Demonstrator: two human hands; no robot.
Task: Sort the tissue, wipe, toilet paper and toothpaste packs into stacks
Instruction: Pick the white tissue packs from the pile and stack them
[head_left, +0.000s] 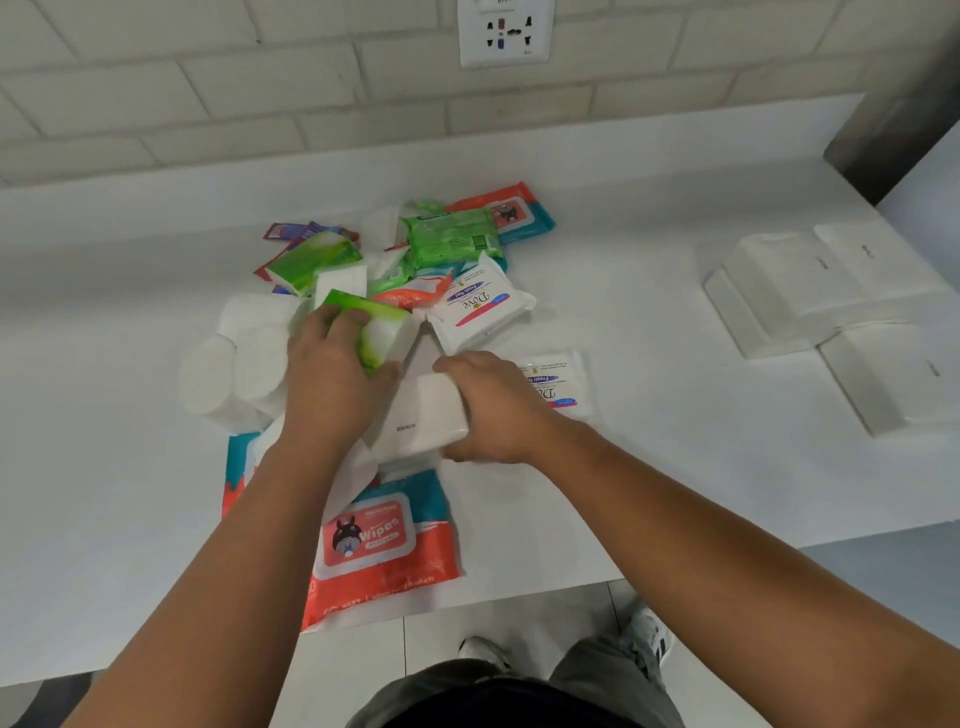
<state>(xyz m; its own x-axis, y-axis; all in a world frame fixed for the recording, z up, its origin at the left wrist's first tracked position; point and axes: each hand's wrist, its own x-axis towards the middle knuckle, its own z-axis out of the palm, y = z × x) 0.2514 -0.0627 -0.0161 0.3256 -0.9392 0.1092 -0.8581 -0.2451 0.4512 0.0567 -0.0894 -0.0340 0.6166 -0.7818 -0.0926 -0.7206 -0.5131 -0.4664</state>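
A mixed pile of packs lies on the white counter (130, 493). My left hand (332, 369) grips a green and white tissue pack (387, 332) at the pile's front. My right hand (493, 410) grips a plain white tissue pack (421, 421) just right of it. A white Dove wipe pack (480, 306) lies behind my hands, and a second Dove pack (558, 379) sits partly under my right hand. A red and teal Wipes pack (384, 540) lies nearest me. Toilet paper rolls (234, 358) in white wrap sit left of my left hand.
Several plain white tissue packs (831, 317) are grouped at the counter's right. Green wipe packs (452, 236), another red and teal pack (514, 210) and red-blue toothpaste boxes (306, 231) lie at the pile's back. A tiled wall with a socket (504, 31) stands behind.
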